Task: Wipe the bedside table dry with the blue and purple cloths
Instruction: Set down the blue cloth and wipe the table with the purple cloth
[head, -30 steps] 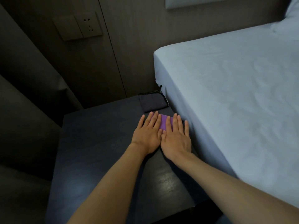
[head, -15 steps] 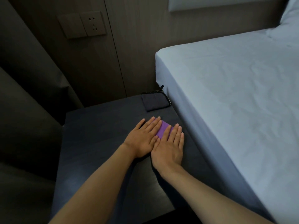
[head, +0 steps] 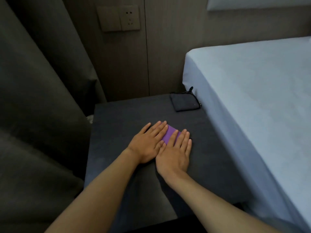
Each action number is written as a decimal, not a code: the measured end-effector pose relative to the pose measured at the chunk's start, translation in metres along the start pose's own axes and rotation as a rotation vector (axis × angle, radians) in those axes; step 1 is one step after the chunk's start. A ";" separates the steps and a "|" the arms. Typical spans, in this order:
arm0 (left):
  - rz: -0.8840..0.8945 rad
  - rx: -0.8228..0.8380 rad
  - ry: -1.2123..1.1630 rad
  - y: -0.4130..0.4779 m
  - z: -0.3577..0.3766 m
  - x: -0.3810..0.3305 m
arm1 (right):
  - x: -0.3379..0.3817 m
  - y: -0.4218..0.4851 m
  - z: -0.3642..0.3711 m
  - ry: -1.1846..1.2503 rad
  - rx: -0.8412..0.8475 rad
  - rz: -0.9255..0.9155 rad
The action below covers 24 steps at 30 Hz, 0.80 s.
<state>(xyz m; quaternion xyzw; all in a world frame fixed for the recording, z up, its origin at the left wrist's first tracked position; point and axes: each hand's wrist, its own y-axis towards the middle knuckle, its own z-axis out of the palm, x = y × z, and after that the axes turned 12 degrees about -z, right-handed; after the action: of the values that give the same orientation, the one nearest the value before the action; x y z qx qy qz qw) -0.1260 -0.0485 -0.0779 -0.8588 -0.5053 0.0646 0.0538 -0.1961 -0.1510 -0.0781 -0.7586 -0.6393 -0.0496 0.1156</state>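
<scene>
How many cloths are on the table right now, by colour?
purple cloth: 1
dark cloth: 1
Total: 2

purple cloth (head: 169, 135) | dark grey bedside table (head: 121, 118) | black pouch (head: 184, 104) | pale blue sheet (head: 252, 91)

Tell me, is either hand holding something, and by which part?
Neither has a grip. The left hand and right hand lie flat, pressing the folded purple cloth onto the dark bedside table.
</scene>
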 end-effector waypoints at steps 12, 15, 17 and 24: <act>-0.214 0.010 -0.006 -0.051 0.003 0.075 | 0.078 0.002 0.019 -0.022 0.056 -0.197; -0.314 0.005 -0.015 -0.072 0.007 0.093 | 0.100 0.001 0.025 -0.027 0.074 -0.290; -0.394 -0.021 -0.006 -0.090 0.012 0.102 | 0.113 -0.002 0.029 -0.025 0.088 -0.360; -0.637 -0.049 -0.059 -0.135 0.023 0.099 | 0.125 -0.015 0.032 -0.094 0.136 -0.630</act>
<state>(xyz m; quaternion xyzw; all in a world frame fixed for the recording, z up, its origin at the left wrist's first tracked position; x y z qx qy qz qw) -0.1987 0.1037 -0.0849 -0.6561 -0.7517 0.0572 0.0362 -0.1912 -0.0213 -0.0794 -0.5156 -0.8490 -0.0047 0.1154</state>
